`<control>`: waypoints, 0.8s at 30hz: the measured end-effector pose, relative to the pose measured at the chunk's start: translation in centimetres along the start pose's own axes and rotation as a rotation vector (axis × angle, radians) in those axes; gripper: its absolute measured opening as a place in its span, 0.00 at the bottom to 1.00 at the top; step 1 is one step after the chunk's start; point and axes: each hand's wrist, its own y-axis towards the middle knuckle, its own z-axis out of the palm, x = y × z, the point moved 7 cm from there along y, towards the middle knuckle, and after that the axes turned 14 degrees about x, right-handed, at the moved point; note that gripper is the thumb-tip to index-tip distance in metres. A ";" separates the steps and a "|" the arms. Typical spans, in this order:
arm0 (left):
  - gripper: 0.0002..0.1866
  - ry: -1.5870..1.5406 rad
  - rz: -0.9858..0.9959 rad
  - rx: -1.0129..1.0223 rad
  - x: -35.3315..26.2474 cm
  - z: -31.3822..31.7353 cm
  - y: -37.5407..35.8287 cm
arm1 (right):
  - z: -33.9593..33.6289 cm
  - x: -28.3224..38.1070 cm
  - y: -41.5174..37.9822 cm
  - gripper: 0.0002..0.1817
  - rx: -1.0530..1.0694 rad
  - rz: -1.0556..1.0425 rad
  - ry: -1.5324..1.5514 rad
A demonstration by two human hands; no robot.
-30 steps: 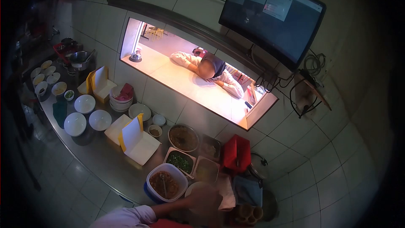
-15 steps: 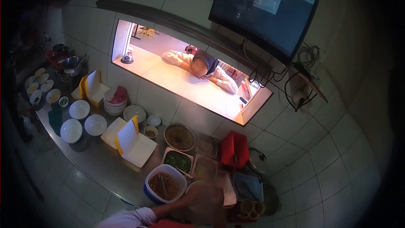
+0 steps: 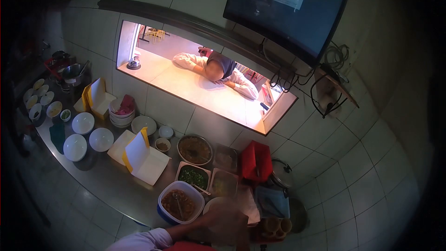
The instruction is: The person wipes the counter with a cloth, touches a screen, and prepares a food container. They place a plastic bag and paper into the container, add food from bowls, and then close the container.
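My left hand reaches in from the bottom edge, a pale sleeve behind it. It is dark and smeared, so its fingers do not show clearly. Close against it is a dim brown blur that seems to be my right hand, its fingers not distinguishable. A pale round-edged thing lies just beyond my left hand, partly covered by it. Whether either hand holds anything is hidden. Nearest on the left is a blue-white tub of reddish-brown stew with a spoon in it. A pan of chopped greens sits behind the tub.
Open yellow-and-white boxes, white bowls and a round pan of brown food stand on the steel counter. To the right are a red bin and brown cups. Someone leans on the hatch ledge; a screen hangs above.
The whole view has shifted slightly, so the counter things sit a little further left. Both hands stay in nearly the same place, still blurred.
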 end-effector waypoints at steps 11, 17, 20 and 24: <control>0.23 -0.063 -0.066 0.038 1.6 3.0 -0.5 | 0.4 -2.0 -0.2 0.11 -0.019 0.030 0.081; 0.19 -0.152 -0.378 0.409 -8.7 -3.6 4.2 | -0.8 -2.2 -0.4 0.09 -0.153 0.159 0.266; 0.18 -0.031 -0.302 0.376 -2.3 1.9 2.2 | -2.0 0.9 0.2 0.10 -0.149 0.081 0.248; 0.17 -0.180 -0.220 0.200 -2.1 1.3 1.8 | -2.1 -0.7 -0.2 0.10 -0.031 0.051 0.100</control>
